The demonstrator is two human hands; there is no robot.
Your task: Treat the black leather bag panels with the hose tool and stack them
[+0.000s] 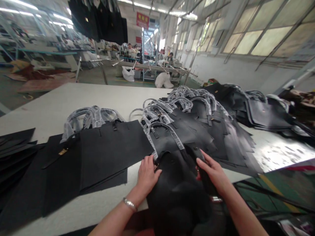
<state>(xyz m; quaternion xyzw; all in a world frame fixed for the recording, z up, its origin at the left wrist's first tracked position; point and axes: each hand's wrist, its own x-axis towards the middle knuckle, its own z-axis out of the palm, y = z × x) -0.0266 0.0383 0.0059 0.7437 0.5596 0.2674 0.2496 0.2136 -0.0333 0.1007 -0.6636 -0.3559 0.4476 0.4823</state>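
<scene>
A black leather piece (179, 193) with a plastic-wrapped handle (169, 127) lies over the near table edge in front of me. My left hand (148, 175) is closed on its upper left edge, by a small metal buckle (156, 166). On the right, my right hand (212, 170) has its fingers wrapped round a dark, elongated object (205, 173) with a shiny metal band low down; exactly what it is I cannot make out. A bracelet (130, 204) circles the left wrist.
Flat black panels with wrapped handles (110, 150) lie left on the pale table (81, 95). More pieces (201, 127) overlap ahead and right, with stacked black bags (268, 113) beyond. Black bags (98, 23) hang overhead; a metal rail (152, 67) crosses behind.
</scene>
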